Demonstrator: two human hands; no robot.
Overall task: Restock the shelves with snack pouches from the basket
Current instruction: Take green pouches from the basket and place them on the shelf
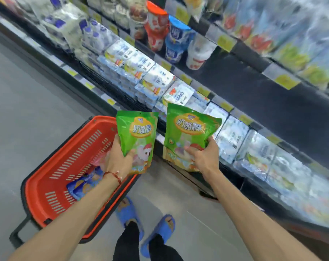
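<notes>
Well, the left hand (120,157) grips a glossy green snack pouch (138,136) by its lower edge, upright above the red slotted plastic basket's (52,162) far rim. The right hand (203,156) pinches a second green pouch (188,129) just beyond the basket, near the dark refrigerated shelf (244,76). A blue foil pouch (84,183) lies inside the basket.

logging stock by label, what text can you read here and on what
"奶酪棒": on the left pouch, held by the left hand.
"奶酪棒": on the right pouch, held by the right hand.
Small logo above each title: too blurred to read.
Shelf packs, tubs, yellow price tags and the blue pouch in the basket: printed, but too blurred to read.
</notes>
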